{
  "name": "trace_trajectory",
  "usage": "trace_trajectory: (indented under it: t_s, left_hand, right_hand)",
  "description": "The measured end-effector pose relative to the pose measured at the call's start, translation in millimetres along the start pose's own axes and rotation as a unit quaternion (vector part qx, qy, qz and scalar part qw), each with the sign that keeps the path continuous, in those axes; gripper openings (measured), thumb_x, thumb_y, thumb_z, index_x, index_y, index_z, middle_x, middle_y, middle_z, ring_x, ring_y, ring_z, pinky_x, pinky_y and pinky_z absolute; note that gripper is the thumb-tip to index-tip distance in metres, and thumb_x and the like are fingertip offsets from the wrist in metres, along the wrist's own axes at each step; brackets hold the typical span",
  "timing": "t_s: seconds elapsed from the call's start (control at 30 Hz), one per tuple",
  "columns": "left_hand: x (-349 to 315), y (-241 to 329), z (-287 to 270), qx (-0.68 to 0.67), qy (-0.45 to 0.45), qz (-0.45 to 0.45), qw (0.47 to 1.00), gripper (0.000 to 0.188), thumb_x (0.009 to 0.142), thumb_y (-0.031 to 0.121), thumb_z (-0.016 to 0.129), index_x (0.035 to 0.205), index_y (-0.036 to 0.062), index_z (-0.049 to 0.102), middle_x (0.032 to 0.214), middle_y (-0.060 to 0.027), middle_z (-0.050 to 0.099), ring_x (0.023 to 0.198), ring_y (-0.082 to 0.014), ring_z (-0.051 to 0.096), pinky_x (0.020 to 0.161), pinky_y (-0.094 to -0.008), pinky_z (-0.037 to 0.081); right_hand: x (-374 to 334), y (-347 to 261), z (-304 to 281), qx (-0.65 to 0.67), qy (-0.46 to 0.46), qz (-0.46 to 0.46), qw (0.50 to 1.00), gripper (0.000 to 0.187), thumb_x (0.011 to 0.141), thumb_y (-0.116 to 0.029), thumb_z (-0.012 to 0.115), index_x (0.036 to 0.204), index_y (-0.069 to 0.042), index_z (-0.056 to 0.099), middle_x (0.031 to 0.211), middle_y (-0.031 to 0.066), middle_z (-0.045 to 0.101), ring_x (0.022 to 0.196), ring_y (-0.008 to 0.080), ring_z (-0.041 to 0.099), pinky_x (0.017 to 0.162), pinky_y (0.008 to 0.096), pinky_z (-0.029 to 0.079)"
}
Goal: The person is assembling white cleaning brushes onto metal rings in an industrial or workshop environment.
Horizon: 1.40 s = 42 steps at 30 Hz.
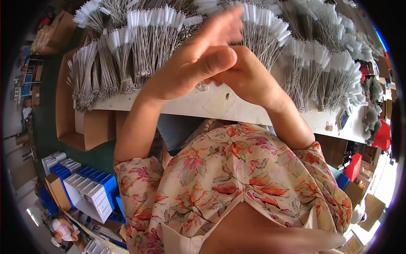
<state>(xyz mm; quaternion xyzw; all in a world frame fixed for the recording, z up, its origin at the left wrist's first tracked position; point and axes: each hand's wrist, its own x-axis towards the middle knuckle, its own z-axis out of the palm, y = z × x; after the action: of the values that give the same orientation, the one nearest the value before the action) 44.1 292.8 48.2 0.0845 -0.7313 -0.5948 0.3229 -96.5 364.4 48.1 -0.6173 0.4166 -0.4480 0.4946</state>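
Observation:
My left hand (186,70) is raised over the white table (203,103), its fingers stretched toward the upper right and blurred. Against its thumb and palm lies my right hand (249,78), whose fingers are mostly hidden behind the left one. No object shows in either hand. Behind them, bundles of thin wire brushes (156,38) with white bristles and looped wire ends cover the table; more brush bundles (311,67) lie to the right. A small clear ring-shaped thing (203,86) rests on the table just below the hands.
An open cardboard box (95,129) stands at the table's left end. White and blue plastic crates (89,190) are stacked on the green floor at lower left, with another person (64,230) beyond. Red bins (353,167) and cartons stand at the right.

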Motion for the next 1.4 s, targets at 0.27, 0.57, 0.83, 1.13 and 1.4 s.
trace_trajectory:
  t_s: [0.27,0.57,0.83,1.13,1.4]
  left_hand:
    - [-27,-1,-8,0.177,0.031,0.074,0.981,0.036,0.076,0.026,0.066,0.100,0.0004,0.059,0.094,-0.0087,0.060,0.088,-0.0204,0.057,0.076,-0.0310,0.046]
    - [-48,-14,43,0.309,0.003,0.264,0.914,0.029,0.072,0.024,0.070,0.089,0.0037,0.057,0.080,-0.0056,0.058,0.067,-0.0184,0.057,0.061,-0.0321,0.049]
    - [-48,-43,58,0.329,0.039,0.282,0.900,0.025,0.077,0.020,0.067,0.091,0.0015,0.057,0.078,-0.0064,0.058,0.065,-0.0213,0.058,0.058,-0.0341,0.050]
    - [-51,-63,71,0.167,0.080,0.109,0.977,0.022,0.077,0.012,0.067,0.095,0.0029,0.060,0.084,-0.0074,0.060,0.074,-0.0216,0.059,0.064,-0.0300,0.048]
    - [-51,-54,65,0.061,-0.005,0.035,0.998,0.017,0.073,0.018,0.070,0.083,0.0072,0.062,0.081,-0.0047,0.058,0.077,-0.0185,0.056,0.068,-0.0286,0.044]
  right_hand:
    - [-19,-5,-23,0.079,-0.052,0.107,0.990,0.018,0.088,-0.017,0.055,0.086,-0.001,0.061,0.067,-0.0001,0.058,0.055,0.0048,0.049,0.050,0.0192,0.039]
    - [-65,7,-31,0.217,-0.196,0.290,0.911,0.022,0.089,-0.022,0.056,0.085,-0.001,0.063,0.066,0.0010,0.059,0.050,0.0019,0.045,0.042,0.0163,0.033]
    - [-81,23,-34,0.313,-0.106,0.339,0.881,0.024,0.089,-0.021,0.055,0.087,0.002,0.059,0.067,0.0032,0.057,0.047,0.0029,0.040,0.041,0.0164,0.028]
    - [-84,32,-38,0.290,-0.029,0.341,0.894,0.020,0.090,-0.019,0.054,0.085,0.000,0.059,0.067,0.0026,0.055,0.050,0.0041,0.042,0.045,0.0174,0.032]
    - [-91,33,-40,0.265,-0.109,0.367,0.885,0.021,0.090,-0.021,0.054,0.084,-0.002,0.059,0.069,0.0020,0.059,0.051,0.0035,0.045,0.045,0.0171,0.034]
